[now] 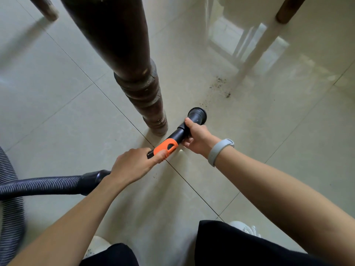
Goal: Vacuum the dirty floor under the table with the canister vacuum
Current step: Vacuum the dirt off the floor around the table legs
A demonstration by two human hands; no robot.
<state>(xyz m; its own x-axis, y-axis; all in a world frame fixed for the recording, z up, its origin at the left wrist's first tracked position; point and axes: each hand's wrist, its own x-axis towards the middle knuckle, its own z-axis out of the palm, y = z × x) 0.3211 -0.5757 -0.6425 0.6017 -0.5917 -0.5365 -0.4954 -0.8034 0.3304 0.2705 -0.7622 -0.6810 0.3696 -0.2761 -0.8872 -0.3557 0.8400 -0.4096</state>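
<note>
— How are the hands placed?
— Left hand [132, 166] grips the vacuum handle [165, 147]; right hand [197, 139] grips the tube behind the nozzle [197, 114].
— And the dirt [221, 87]?
— On the floor [269, 131] just beyond the nozzle, beside the bench leg [138, 73].

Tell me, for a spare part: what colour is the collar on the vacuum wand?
Orange collar, head view.

Glossy tile floor [288, 150]; dark worn wood leg [134, 77]; ribbed plastic hose [42, 186].
</note>
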